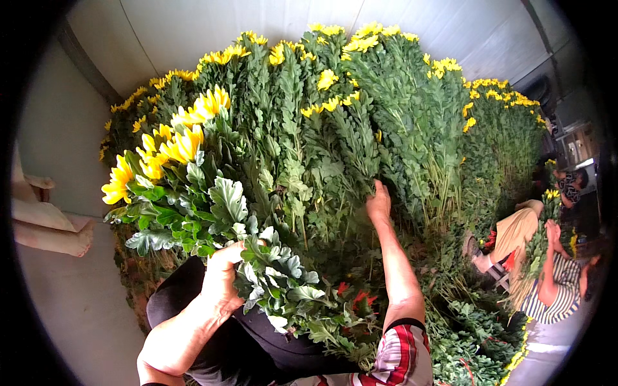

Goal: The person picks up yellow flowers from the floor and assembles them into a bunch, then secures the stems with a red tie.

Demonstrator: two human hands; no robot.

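Note:
My left hand point(223, 277) is closed around a bunch of yellow chrysanthemums point(193, 207) with broad green leaves. Their blooms point to the upper left, and the lower stems pass across my lap. Farther forward, my right hand point(379, 202) grips the lower part of a leafy chrysanthemum stem point(355, 140) that has yellow petals at its top. That stem leans against a large bank of upright chrysanthemums point(289, 106) directly in front of me. My right fingertips are partly hidden among the leaves.
At right a seated person in a striped shirt point(553, 294) holds another bunch point(536, 255). Bundled greenery point(475, 328) lies at lower right. Red ties point(359, 299) show beside my lap. A pale panel wall point(270, 17) stands behind the flowers. Sacks point(43, 217) rest at far left.

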